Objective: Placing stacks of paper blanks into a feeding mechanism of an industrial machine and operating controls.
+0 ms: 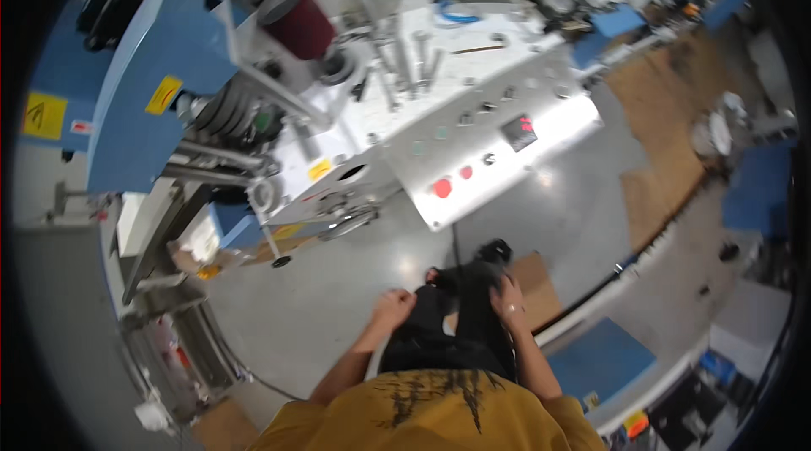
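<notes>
My left hand [394, 307] hangs beside my left thigh, its fingers curled in, and I see nothing in it. My right hand [509, 306], with a ring on one finger, hangs against my right thigh. Its fingers point forward, slightly blurred, with nothing visible in them. Both hands are apart from the machine in front of me. Its slanted metal control panel [498, 155] carries red buttons, knobs and a small lit display [519, 133]. Behind the panel, a dark red roll [296, 22] sits on the white machine top [372, 126].
A curved blue guard [160, 71] with yellow warning labels rises at the left. A metal frame [182, 350] stands at lower left. Brown cardboard [663, 113] lies on the floor at right. A dark cable [591, 286] and a blue panel [601, 358] are to my right.
</notes>
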Motion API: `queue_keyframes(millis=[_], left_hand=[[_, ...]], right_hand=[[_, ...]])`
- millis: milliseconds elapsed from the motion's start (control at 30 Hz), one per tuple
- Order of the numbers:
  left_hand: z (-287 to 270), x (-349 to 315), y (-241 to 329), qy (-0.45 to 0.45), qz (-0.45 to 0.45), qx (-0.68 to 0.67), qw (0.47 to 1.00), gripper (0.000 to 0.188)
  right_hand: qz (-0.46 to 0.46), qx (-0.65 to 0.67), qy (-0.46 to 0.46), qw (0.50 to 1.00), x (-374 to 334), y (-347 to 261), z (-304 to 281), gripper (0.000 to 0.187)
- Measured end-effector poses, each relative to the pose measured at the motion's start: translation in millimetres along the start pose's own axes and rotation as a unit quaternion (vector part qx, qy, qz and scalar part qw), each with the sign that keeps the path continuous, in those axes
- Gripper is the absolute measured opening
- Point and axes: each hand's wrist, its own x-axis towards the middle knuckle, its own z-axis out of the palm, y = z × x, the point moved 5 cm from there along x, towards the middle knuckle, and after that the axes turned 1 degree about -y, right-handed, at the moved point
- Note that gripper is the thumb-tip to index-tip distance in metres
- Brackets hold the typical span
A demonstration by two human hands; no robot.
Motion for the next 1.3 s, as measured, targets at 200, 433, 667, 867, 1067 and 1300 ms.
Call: queue_keyframes(millis=[200,433,667,867,1067,1300], left_hand=[[-164.9,41.7,225.2,0.227,0.321,-0.109,0.913,0.024],[-394.5,132.0,481.1,0.584,0.461,-0.008,0.669,0.023],[-538.3,388.6,553.8,0.496,0.282,0.319,0.757,0.030],[-516.2,542.4,543.3,0.261,0.305,0.457,0.794,0.028],[-435.5,607.7,540.5,0.021,0.407,0.468,0.784,0.045],[-407.8,648.2,549.6,-0.033,0.408,0.441,0.799,0.044]], right_hand=[[-0.028,0.019,0.068,0.997,76.7,-74.3,-129.2,0.029],[-0.138,0.181,0.221,0.948,221.8,-137.0,-297.4,0.024],[-0.184,0.090,0.241,0.949,374.8,-179.9,-341.2,0.043],[-0.173,0.039,0.203,0.963,434.3,-183.8,-334.6,0.063],[-0.155,0.007,0.152,0.976,454.4,-188.1,-328.9,0.064],[-0.130,-0.029,0.100,0.986,460.1,-176.2,-317.8,0.063]])
